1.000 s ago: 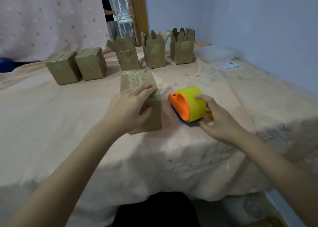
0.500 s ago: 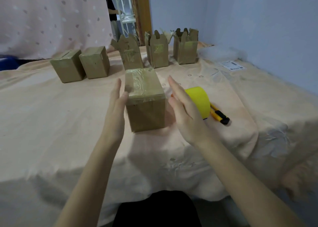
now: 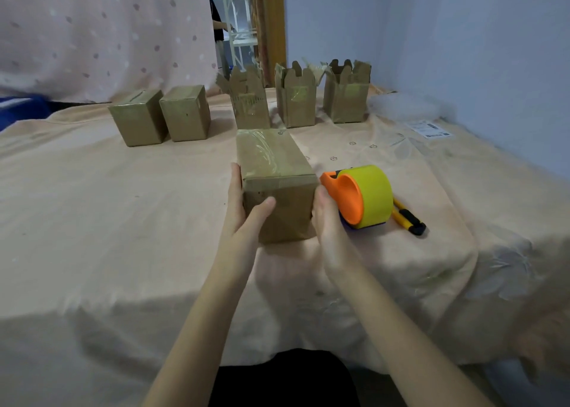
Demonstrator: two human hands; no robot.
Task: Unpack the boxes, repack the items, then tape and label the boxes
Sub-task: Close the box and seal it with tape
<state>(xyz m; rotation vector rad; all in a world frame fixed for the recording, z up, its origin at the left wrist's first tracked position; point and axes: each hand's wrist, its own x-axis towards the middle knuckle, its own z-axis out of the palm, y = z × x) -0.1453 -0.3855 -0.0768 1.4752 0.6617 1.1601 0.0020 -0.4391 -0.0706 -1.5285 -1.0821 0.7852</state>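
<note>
My left hand point(image 3: 243, 209) and right hand point(image 3: 328, 218) clasp the taped box point(image 3: 277, 187) between them at the table's point(image 3: 92, 221) middle, beside the tape dispenser point(image 3: 361, 198). Two closed boxes point(image 3: 160, 115) stand behind left, but three open boxes point(image 3: 299, 98) still need sealing, and I judge the labels point(image 3: 430, 128) unapplied.
</note>
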